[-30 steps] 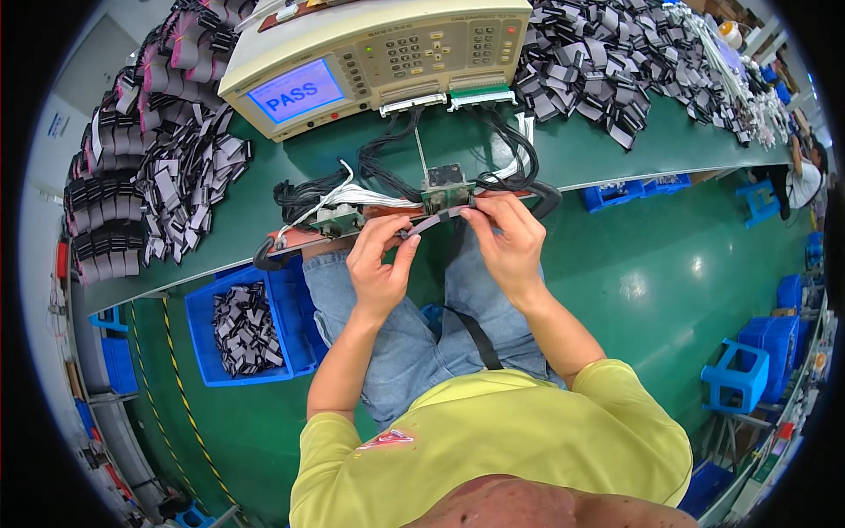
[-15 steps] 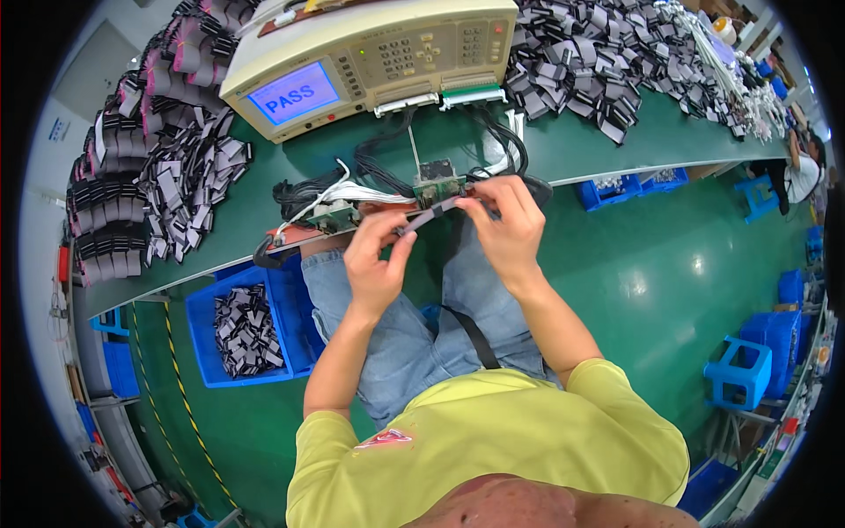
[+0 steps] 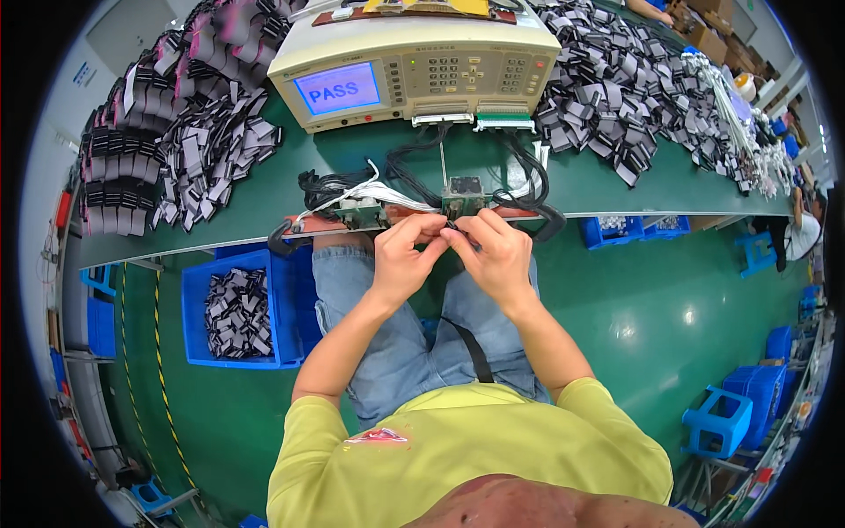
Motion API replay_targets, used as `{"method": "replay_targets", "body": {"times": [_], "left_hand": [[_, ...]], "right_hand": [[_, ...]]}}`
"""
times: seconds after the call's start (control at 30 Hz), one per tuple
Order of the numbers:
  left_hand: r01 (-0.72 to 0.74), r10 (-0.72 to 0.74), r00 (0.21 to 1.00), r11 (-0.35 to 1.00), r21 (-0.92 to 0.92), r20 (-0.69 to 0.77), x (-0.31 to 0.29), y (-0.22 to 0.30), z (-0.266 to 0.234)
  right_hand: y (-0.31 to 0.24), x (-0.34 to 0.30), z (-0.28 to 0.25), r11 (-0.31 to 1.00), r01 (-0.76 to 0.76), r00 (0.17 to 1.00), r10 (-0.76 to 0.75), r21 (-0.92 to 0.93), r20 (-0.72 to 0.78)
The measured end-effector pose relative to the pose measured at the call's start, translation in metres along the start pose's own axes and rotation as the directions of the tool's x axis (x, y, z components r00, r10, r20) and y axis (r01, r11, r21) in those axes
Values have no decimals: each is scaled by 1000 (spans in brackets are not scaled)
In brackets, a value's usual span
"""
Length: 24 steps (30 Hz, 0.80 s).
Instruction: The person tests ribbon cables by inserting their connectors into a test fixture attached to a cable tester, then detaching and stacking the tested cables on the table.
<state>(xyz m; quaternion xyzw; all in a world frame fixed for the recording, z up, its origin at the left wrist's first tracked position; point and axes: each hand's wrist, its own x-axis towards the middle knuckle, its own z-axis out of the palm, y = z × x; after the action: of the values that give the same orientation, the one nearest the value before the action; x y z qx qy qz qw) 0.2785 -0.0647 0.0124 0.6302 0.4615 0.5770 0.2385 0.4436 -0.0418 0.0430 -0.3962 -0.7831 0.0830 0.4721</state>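
Note:
My left hand (image 3: 401,262) and my right hand (image 3: 495,264) meet at the table's front edge, thumbs and fingertips pinched together. Between them is a short grey ribbon cable with black connectors (image 3: 451,225); only a small dark bit of it shows now, the rest being hidden by my fingers. Just beyond my fingertips stands a small socket board (image 3: 464,197) on a reddish base, wired with black leads. A second socket board (image 3: 361,216) with white and black wires sits to the left. Behind them is a beige bench tester (image 3: 414,92) with a lit blue screen.
Loose ribbon cables lie heaped at the right (image 3: 607,114) and left (image 3: 207,167) of the green table, with stacked cable bundles (image 3: 123,158) farther left. A blue bin (image 3: 195,308) of cables stands below at left. Blue stools (image 3: 717,421) and another person (image 3: 801,229) are at right.
My hands have drawn closer together, and the ribbon cable that stretched visibly between them is now mostly covered by my fingers. The whole view has shifted slightly.

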Motion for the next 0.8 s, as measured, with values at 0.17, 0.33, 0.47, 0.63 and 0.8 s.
{"method": "replay_targets", "body": {"times": [0.17,0.33,0.47,0.63,0.8], "left_hand": [[-30,33,999,993,111,-32,3,-1,1],[-114,124,990,982,152,-60,11,-2,2],[-92,102,992,986,137,-71,10,-8,4],[-97,108,992,982,162,-60,9,-8,3],[-102,112,992,980,171,-52,9,-8,2]], "right_hand": [[-4,4,7,997,-70,995,69,-22,-70],[-5,6,10,995,-70,994,63,-77,-91],[-8,6,12,990,-95,991,85,-104,-100],[-7,8,10,992,-71,995,63,-104,-78],[-5,7,10,993,-59,996,52,-103,-70]]}}
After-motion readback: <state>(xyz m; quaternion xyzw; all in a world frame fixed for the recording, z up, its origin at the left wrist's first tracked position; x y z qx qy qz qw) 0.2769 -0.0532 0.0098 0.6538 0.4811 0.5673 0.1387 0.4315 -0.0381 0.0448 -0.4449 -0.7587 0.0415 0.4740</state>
